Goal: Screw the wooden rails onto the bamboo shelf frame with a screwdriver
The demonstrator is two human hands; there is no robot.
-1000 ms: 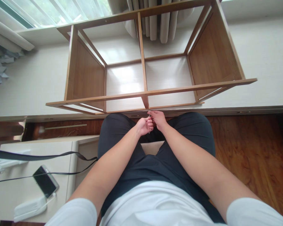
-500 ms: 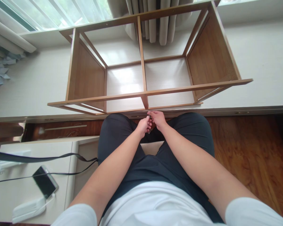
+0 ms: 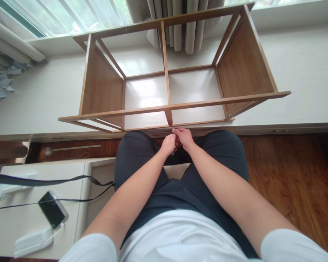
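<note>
Between my knees, just below the front edge of the white ledge, my two hands meet. My left hand (image 3: 168, 144) is closed, its fingers curled against the other hand. My right hand (image 3: 184, 138) is closed too, with thumb and fingertips pinched together. A small pale bit shows at the fingertips, too little of it to name. Right above the hands stands a wooden frame (image 3: 168, 87) with two open bays and solid side panels (image 3: 246, 62). Neither hand touches it visibly.
The frame rests on a white ledge (image 3: 311, 72) below a curtained window. At left, a white cabinet top (image 3: 13, 214) bears a phone (image 3: 53, 209) and a white device (image 3: 32, 242). Black straps (image 3: 79, 179) cross above it. Wooden floor (image 3: 289, 174) lies at right.
My left hand has turned, so its back now faces up and its fingers are less visible. My right hand stays nearly in place. The view has shifted slightly.
</note>
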